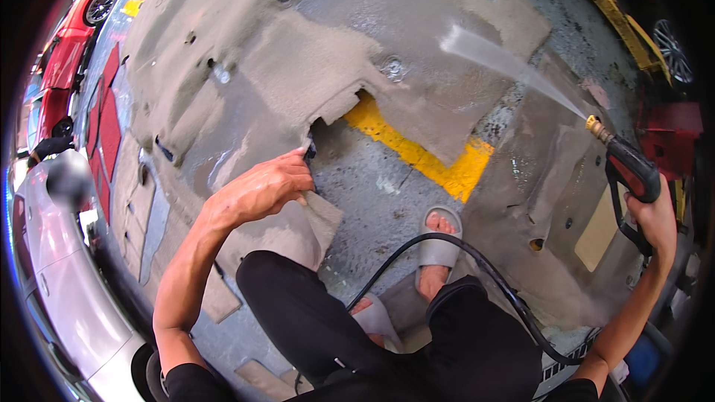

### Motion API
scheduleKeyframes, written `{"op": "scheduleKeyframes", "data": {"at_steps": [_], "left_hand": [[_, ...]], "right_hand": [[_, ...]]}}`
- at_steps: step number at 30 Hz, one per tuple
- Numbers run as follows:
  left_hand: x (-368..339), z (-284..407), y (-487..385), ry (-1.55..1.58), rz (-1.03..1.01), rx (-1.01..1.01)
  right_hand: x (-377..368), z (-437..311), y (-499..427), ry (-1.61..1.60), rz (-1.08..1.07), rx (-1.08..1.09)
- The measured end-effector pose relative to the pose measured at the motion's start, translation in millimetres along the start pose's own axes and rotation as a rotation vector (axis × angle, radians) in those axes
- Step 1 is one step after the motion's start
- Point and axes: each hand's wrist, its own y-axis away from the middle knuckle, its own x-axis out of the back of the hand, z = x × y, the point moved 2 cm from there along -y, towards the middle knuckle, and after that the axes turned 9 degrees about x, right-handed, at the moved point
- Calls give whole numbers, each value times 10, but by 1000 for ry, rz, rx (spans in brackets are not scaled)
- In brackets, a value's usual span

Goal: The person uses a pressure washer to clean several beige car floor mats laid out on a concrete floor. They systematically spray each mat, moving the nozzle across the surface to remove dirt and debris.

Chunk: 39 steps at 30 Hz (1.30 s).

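Note:
A large beige moulded car carpet point(313, 50) lies wet on the floor before me. My left hand point(273, 184) grips its cut inner edge, lifting a flap at the lower middle. In my right hand point(651, 206), at the right, is a black and red pressure washer gun point(631, 167) with a brass and yellow nozzle. A fan of water leaves the nozzle toward the upper left and strikes the carpet's upper right part. A black hose point(480, 257) curves across in front of my legs. Another darker wet carpet piece point(550, 178) lies under the gun.
Grey concrete floor point(363, 178) with a yellow painted line point(408, 153) shows through the carpet's gap. At the left stand a silver car point(78, 273) and a red car point(72, 56), red mats point(103, 123) and another person. Yellow metal parts point(625, 28) and a wheel point(670, 50) are at upper right.

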Motion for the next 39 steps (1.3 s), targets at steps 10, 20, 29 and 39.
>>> {"op": "scheduleKeyframes", "data": {"at_steps": [10, 20, 29, 39], "left_hand": [[-1431, -142, -1548, 18, -93, -146], [-1678, -144, -1761, -71, 18, -20], [-1274, 163, -1812, -36, 318, -59], [-841, 238, -2748, -167, 495, 353]], "right_hand": [[-58, -305, 214, 64, -36, -112], [67, -574, 243, 243, 31, -226], [-99, -824, 148, 162, -90, -91], [-256, -976, 4, 162, -130, -86]]}}
